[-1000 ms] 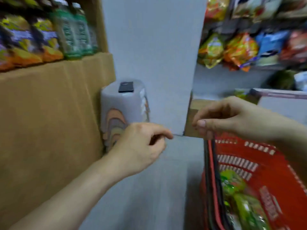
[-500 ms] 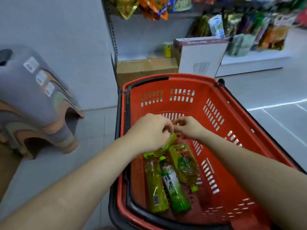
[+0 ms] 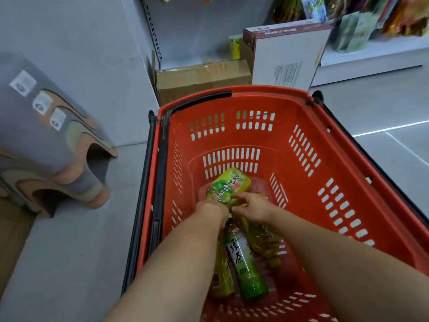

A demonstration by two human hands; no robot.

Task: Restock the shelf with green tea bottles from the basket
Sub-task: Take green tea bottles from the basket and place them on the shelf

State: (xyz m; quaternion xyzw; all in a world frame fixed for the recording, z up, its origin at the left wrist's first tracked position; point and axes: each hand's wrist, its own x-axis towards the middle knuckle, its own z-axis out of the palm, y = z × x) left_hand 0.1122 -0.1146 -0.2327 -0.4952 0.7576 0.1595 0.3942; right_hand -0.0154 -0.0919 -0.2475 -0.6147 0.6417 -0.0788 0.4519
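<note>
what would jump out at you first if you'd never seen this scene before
The big red basket fills the middle of the view. Deep inside it, the left hand and right hand both hold a yellow-green bottle, tilted up above other bottles lying on the bottom, among them a green bottle with a white label. A stack of grey stools stands at the left.

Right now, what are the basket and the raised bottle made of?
The basket looks like moulded red plastic, slightly glossy, with rows of slots in its walls. The raised bottle is probably clear plastic, shiny, with yellowish contents showing near the neck, wrapped in glossy green-yellow printed film.
</note>
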